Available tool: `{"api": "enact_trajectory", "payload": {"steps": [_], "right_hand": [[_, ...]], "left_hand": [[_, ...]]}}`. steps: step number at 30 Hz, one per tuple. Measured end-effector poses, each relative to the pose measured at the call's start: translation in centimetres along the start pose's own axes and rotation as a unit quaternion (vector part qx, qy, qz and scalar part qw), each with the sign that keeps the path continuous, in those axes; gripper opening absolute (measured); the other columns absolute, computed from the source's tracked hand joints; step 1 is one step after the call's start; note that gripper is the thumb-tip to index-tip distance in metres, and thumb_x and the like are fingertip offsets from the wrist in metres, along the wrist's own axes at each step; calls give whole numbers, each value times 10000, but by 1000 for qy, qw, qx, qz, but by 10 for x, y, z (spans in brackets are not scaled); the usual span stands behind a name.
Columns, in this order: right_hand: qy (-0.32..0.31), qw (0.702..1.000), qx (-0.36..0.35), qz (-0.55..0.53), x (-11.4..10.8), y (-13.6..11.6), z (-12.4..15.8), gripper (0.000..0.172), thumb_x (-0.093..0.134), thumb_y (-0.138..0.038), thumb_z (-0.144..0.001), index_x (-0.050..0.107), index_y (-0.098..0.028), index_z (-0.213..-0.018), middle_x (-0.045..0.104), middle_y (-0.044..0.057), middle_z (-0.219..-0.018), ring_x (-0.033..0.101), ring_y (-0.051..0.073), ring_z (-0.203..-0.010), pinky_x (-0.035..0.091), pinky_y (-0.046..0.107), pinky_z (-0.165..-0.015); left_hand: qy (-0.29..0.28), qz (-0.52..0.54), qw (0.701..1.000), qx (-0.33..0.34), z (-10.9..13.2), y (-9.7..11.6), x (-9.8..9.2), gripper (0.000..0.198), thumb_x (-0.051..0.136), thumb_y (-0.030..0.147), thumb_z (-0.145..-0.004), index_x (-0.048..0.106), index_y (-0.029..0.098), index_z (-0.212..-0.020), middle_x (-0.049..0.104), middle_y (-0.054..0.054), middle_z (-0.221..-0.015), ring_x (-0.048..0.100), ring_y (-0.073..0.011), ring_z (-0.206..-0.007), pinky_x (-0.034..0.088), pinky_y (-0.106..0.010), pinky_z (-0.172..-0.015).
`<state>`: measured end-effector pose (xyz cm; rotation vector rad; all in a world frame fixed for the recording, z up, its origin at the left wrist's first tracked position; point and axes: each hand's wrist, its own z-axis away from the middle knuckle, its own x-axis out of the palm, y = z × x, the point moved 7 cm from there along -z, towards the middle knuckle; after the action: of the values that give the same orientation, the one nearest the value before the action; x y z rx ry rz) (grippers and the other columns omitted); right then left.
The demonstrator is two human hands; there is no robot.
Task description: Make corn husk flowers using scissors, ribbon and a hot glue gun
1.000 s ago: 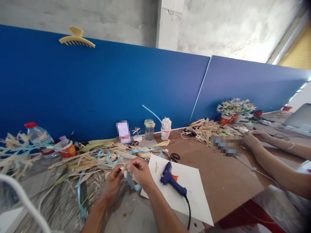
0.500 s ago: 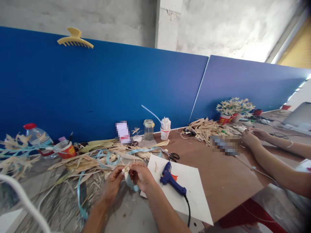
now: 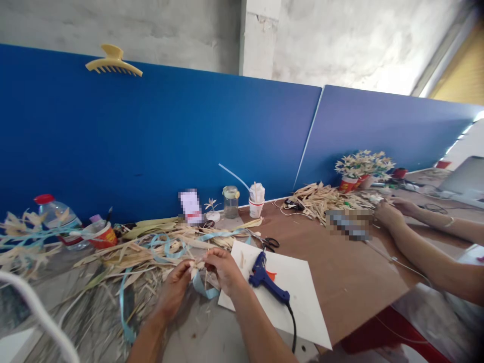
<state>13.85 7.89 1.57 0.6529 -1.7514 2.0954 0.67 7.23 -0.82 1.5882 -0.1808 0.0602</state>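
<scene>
Bottle (image 3: 56, 214) with a red cap stands at the far left edge of the bench, against the blue partition (image 3: 170, 131), with a red paper cup (image 3: 101, 234) just beside it. A yellow hair claw (image 3: 112, 59) sits on the partition's top edge above them. From there a heap of straw strips (image 3: 147, 249) spreads across the grey part of the bench toward my hands.

My left hand (image 3: 174, 287) is near the bench's front edge, its thumb and fingertips pressed together on a small straw piece (image 3: 197, 264). My right hand (image 3: 226, 269) meets it from the other side and pinches the same piece, so both grips close on it between the two hands. A blue ribbon (image 3: 204, 290) loops down under my fingers; I cannot tell which hand grips it.

Just right of my right hand a white sheet (image 3: 302, 302) lies on the brown board, and a blue glue gun (image 3: 264, 280) rests on it, its cord running off the front edge. Scissors (image 3: 270, 243) lie just beyond the sheet. Further back, by the partition, stand a glass jar (image 3: 230, 201) and a white cup (image 3: 257, 204).

Toward the right edge, another person's hands (image 3: 389, 214) rest on the bench beside a second straw pile (image 3: 321, 199), with a pot of straw flowers (image 3: 363, 166) behind.
</scene>
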Motion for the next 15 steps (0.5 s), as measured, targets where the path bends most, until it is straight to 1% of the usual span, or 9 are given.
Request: {"api": "enact_trajectory", "payload": {"steps": [3,7,11,15], "right_hand": [[-2,998,48,-35,-2,8,-2,227,753,-237,-479,553,-172,-564,526,-52,-462,431,81,-469,287,220,-497],[-11,993,100,-58,-2,19,-4,192,699,-203,-477,539,-178,-580,539,-46,-443,450,92,-449,291,218,-464],[-25,991,115,-60,0,29,-6,135,656,-183,-505,536,-175,-566,534,-40,-422,442,92,-421,304,221,-455],[-32,991,121,-48,1,32,-6,120,657,-191,-510,543,-172,-543,526,-33,-420,428,96,-417,298,229,-453]], "left_hand": [[-28,27,999,4,0,-1,4,226,730,385,-710,695,213,-854,701,-29,-871,604,-196,-804,462,-284,-751],[-36,75,996,-9,3,0,8,197,743,366,-699,706,216,-821,709,-30,-835,620,-213,-793,469,-299,-743],[-38,105,993,-30,6,1,13,194,781,321,-642,708,209,-782,719,-31,-800,628,-224,-742,478,-306,-697],[-27,107,993,-52,7,2,13,241,798,294,-600,706,194,-800,732,-46,-826,646,-252,-780,486,-325,-708]]}}
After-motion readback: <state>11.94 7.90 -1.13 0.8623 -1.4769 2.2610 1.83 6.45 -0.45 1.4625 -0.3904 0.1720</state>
